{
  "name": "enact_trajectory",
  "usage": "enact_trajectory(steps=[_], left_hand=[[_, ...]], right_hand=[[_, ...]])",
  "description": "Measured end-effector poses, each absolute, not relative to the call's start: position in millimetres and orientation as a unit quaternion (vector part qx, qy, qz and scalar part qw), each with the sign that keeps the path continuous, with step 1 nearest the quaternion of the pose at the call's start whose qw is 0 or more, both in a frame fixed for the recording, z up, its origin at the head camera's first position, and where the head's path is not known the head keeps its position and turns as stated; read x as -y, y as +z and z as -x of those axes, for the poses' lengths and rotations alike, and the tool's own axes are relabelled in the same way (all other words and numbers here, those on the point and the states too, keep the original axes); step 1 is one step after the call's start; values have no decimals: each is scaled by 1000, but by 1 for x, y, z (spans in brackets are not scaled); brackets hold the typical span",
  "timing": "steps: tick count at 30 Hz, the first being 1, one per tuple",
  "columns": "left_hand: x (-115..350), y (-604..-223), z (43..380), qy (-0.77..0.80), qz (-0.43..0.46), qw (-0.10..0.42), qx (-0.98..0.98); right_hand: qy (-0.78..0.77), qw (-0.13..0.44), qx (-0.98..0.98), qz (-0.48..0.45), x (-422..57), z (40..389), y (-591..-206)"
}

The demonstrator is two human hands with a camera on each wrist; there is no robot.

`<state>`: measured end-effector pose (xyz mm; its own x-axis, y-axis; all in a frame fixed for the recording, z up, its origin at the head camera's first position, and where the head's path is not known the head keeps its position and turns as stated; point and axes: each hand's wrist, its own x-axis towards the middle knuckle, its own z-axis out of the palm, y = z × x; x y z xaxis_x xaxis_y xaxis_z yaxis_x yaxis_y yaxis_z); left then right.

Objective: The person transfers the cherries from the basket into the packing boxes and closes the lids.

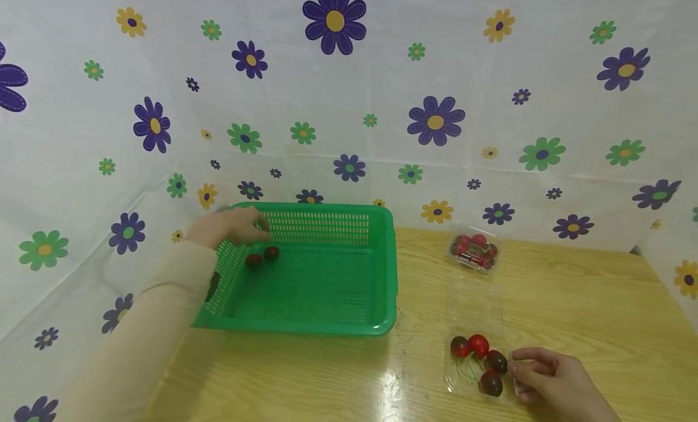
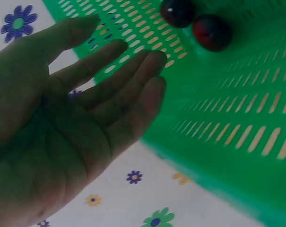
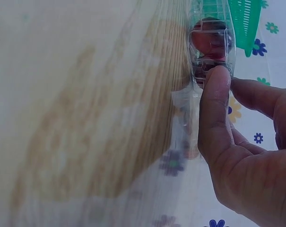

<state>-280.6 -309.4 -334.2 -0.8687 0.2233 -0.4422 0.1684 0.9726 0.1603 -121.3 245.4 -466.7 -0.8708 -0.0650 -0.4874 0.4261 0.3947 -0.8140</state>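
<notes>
My left hand is over the back left corner of a green plastic basket. In the left wrist view its fingers are relaxed and apart, with nothing in them. Just below it, two dark red cherries lie on the basket floor. At the front right, my right hand pinches the right edge of an opened clear plastic box between thumb and fingers. Several red and dark cherries with green stems sit in this box. Its clear lid lies folded back behind it.
Behind the opened box stands another clear box filled with red and dark cherries. Everything rests on a wood-grain table. A white flower-print cloth rises behind and along the sides.
</notes>
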Motion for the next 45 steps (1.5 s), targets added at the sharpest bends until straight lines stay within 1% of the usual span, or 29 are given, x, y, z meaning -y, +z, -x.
enact_trajectory(steps=[6, 14, 22, 28, 37, 45], left_hand=[[312, -351, 286, 57, -68, 252, -964], [304, -359, 283, 84, -29, 326, -941], [300, -361, 288, 81, -22, 372, -924], [299, -365, 289, 64, -29, 385, -920], [294, -365, 286, 31, -29, 373, -927], [295, -367, 288, 46, -15, 367, -929]], right_hand=[[-539, 229, -803, -107, -245, 121, -468], [-538, 230, -804, -106, -244, 121, -469], [-538, 226, -804, -112, -243, 121, -469], [-539, 224, -804, -117, -242, 121, -468], [-545, 229, -799, -113, -244, 121, -468], [-539, 227, -803, -116, -244, 122, -468]])
